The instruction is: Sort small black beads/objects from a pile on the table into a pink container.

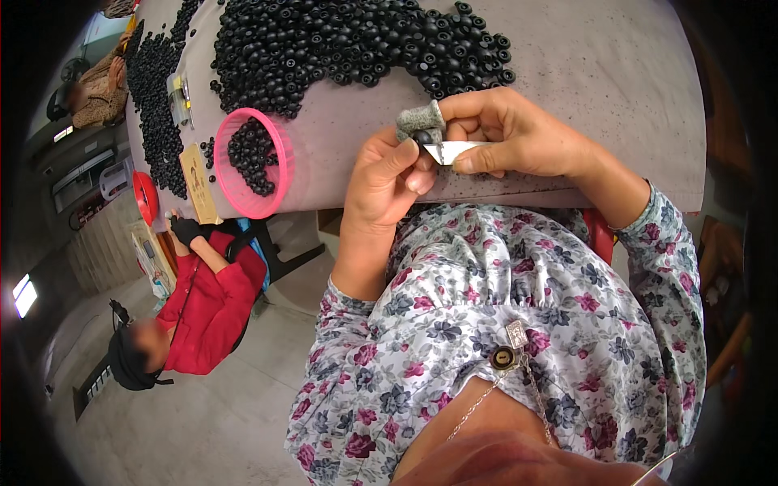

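My left hand point(379, 180) pinches a small black round part point(422, 138) between thumb and fingers, close to the table's front edge. A grey fabric cover point(420, 120) wraps one of its fingertips. From the other side my right hand point(523, 134) grips a short knife blade point(452, 153), thumb pressed on its flat. The blade's pointed end lies right at the black part; whether it cuts in, I cannot tell. Beyond my hands a large heap of similar black round parts point(324, 49) covers the table point(583, 65).
Left of my hands stands a pink basket point(284, 166) with more black parts inside. Farther left are a wooden strip point(198, 183), a red bowl point(146, 198) and another heap point(154, 105). A co-worker in red point(207, 312) sits at the left; another person point(101, 89) is beyond.
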Demonstrator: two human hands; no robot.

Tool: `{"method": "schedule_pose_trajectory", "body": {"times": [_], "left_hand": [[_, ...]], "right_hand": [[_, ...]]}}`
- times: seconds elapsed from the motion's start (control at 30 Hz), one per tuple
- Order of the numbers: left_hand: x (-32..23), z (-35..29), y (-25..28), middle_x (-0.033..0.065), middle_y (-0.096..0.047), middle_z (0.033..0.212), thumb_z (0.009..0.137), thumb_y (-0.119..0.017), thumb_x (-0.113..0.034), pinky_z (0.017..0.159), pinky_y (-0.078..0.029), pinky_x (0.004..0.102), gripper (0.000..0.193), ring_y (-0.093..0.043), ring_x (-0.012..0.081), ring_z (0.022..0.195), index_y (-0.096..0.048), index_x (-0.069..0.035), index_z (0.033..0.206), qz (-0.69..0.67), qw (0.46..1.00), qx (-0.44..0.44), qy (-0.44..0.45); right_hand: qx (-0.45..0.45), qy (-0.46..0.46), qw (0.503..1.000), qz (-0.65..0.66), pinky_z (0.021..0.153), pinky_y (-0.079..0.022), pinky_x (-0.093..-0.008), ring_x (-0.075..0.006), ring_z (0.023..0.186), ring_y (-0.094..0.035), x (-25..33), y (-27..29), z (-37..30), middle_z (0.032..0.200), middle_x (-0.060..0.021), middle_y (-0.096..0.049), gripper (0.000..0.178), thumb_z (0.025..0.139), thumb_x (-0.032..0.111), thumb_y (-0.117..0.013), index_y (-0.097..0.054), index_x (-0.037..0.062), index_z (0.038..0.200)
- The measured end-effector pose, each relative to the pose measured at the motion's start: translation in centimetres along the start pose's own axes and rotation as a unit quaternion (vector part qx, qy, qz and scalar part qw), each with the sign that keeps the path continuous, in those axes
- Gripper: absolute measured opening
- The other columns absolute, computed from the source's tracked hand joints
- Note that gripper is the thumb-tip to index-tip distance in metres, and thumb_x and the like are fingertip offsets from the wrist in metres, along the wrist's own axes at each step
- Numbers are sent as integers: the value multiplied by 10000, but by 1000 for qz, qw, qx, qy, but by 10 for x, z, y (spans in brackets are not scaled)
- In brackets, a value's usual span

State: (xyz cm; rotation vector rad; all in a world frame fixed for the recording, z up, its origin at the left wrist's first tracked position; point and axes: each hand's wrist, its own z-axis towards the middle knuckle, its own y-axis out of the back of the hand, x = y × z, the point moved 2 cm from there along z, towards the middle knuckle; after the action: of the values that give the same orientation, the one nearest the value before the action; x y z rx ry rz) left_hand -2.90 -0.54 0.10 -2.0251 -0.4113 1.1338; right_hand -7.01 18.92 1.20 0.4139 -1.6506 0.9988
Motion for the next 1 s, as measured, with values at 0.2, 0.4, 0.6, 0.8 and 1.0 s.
{"method": "schedule_pose_trajectory", "body": {"times": [0.2,0.4,0.6,0.8,1.0], "left_hand": [[3,-1,5,48,-590,751,903,-696,-219,480,-392,209,280,-497,80,538,-633,5,1059,-5,1000,9,10],[5,0,4,46,-585,751,906,-689,-212,479,-389,209,270,-494,84,534,-638,0,1066,-24,1000,20,4],[6,0,3,45,-582,754,922,-665,-200,487,-392,215,261,-493,83,532,-633,6,1078,-31,999,34,4],[9,-1,1,50,-593,759,931,-647,-172,483,-390,206,258,-488,75,528,-633,16,1108,-51,998,35,3],[13,-1,10,52,-599,761,930,-641,-148,484,-395,204,250,-488,72,525,-641,21,1115,-57,998,28,11]], "right_hand": [[10,-14,1000,13,513,-390,-165,-6,618,-494,1,1,0,781,37,-592,388,884,106,-687,-596,-13,1241],[15,-7,1000,3,513,-393,-165,-4,621,-495,1,1,0,785,35,-597,393,882,106,-690,-594,-17,1243],[11,-15,1000,19,483,-379,-164,-6,583,-483,1,1,0,767,33,-596,404,885,112,-689,-591,-23,1253],[21,-35,998,51,454,-355,-172,-11,532,-465,2,0,-1,728,24,-602,358,874,111,-698,-627,-38,1192],[8,-47,998,41,431,-332,-185,-22,496,-450,-3,2,0,688,18,-598,286,863,103,-703,-669,-33,1113]]}}
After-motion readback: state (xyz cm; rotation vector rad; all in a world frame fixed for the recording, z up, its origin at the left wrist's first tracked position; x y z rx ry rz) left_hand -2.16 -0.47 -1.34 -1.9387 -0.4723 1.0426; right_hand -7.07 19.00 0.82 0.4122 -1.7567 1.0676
